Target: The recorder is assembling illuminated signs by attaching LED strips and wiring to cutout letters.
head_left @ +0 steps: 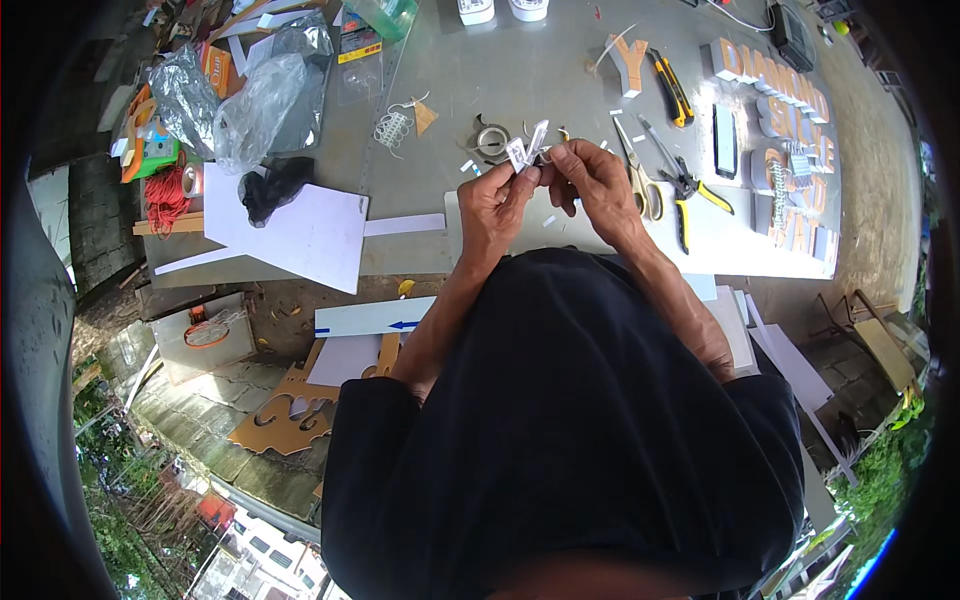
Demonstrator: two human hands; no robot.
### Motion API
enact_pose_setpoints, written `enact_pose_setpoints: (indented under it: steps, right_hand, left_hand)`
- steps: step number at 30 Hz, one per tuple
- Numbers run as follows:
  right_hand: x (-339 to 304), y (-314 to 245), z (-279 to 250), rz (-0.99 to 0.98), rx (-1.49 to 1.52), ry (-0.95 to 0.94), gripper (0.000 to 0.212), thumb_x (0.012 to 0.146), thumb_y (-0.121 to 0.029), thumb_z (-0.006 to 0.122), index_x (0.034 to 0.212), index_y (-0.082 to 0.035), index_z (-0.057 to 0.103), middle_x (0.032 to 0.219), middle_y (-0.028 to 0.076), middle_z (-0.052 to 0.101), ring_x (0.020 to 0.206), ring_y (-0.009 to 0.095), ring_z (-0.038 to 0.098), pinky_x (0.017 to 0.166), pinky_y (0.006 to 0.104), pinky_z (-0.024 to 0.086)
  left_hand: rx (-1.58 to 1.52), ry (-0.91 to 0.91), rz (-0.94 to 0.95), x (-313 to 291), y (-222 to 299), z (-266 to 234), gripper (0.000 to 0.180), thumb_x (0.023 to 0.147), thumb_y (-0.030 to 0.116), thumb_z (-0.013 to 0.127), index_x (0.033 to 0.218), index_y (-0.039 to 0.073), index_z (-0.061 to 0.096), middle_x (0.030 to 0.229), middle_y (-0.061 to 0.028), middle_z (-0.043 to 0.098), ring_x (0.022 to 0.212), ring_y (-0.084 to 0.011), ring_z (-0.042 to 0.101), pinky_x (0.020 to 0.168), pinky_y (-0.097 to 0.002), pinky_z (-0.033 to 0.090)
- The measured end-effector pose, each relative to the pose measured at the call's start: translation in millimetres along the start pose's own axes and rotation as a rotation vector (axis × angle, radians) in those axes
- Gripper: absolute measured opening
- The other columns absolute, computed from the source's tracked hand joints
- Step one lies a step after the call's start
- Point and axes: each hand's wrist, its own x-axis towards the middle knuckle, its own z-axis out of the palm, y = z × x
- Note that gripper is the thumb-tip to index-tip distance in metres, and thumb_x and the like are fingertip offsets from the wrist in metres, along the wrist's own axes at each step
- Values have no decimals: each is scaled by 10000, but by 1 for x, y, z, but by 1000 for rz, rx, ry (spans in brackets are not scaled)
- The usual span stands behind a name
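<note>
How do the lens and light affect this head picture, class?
Head view: the table's outer edges bend and the corners go black; head view: glare nearly washes out the white board at its right front; head view: a patch at the bottom edge, beyond the dark shirt, is blurred.

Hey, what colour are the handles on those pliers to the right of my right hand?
The pliers have yellow and black handles, in the head view.
</note>
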Motion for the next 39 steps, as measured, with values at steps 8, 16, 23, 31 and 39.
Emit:
enact_pose_setpoints:
  steps: [8, 16, 23, 31, 39]
  right_hand:
    - [-5, 6, -1, -876, -1071, 188, 238, 889, 2, 699, 1125, -13, 673, 1022, 134, 715, 870, 289, 729, 713, 351, 594]
    - [-7, 10, 5, -725, -1014, 245, 160, 901, -51, 709, 1059, -26, 707, 914, 100, 728, 764, 230, 720, 634, 330, 567]
    - [-12, -2, 11, -65, -170, 154, 140, 961, -131, 687, 974, 8, 677, 782, 45, 672, 585, 94, 584, 450, 238, 406]
    - [-7, 8, 3, 75, 335, 3, 166, 966, -152, 685, 995, 7, 648, 820, 60, 657, 616, 122, 582, 480, 246, 420]
    - [-12, 10, 5, -870, -978, 251, 232, 863, 55, 698, 1082, -18, 682, 979, 125, 718, 847, 268, 728, 714, 337, 588]
  left_hand:
    - [-132, -74, -111, 1, 2, -6, 226, 988, 88, 650, 1138, -75, 692, 929, -111, 745, 856, -169, 738, 765, -267, 597]
    - [-73, -78, -122, -2, 7, -6, 193, 984, 60, 644, 1115, -72, 696, 955, -114, 742, 872, -178, 737, 776, -293, 611]
    - [62, -71, -30, -5, -1, -8, 210, 969, 55, 677, 1151, -46, 707, 917, -63, 732, 837, -83, 655, 734, -233, 534]
    - [26, -88, -49, -3, -5, -9, 219, 966, 50, 680, 1160, -50, 705, 924, -57, 725, 833, -92, 660, 739, -238, 543]
    - [-197, -106, -189, -3, 3, -5, 222, 982, 58, 643, 1156, -70, 693, 1009, -129, 733, 951, -224, 733, 810, -341, 638]
